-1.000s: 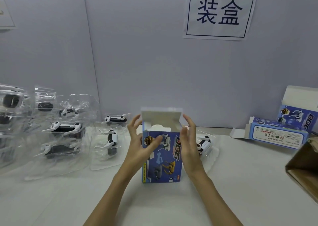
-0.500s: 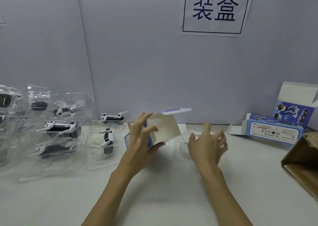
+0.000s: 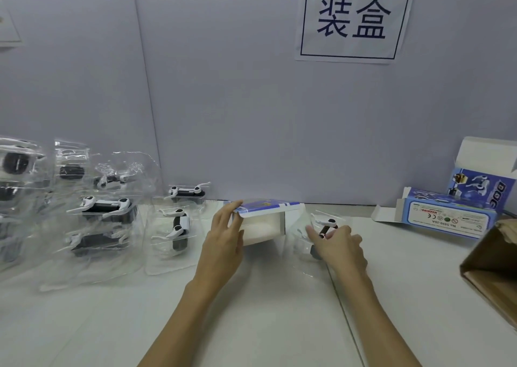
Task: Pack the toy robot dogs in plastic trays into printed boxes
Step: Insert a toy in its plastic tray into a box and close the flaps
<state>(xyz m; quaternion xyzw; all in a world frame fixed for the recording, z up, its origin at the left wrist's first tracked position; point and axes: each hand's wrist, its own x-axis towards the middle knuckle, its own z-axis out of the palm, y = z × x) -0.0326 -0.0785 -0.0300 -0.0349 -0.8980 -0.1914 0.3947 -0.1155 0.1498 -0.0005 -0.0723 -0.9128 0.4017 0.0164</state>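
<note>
Head view: your left hand [image 3: 223, 243] grips the open blue printed cardboard box [image 3: 265, 221] on the table; your right hand [image 3: 340, 248] pinches the clear, flimsy plastic tray [image 3: 313, 241] beside it. Hold its rim; it looks light and slippery.

wall sign [image 3: 353, 20] reads 装盒; box [image 3: 481, 187] "dog".

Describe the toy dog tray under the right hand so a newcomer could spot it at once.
Start at the wall sign with two large characters and drop straight down to the white table. There, right of the open printed box lying on its side, sits one clear tray with a toy robot dog. Unlike the trays grouped at the left, it lies alone, with the right hand on it.
</note>
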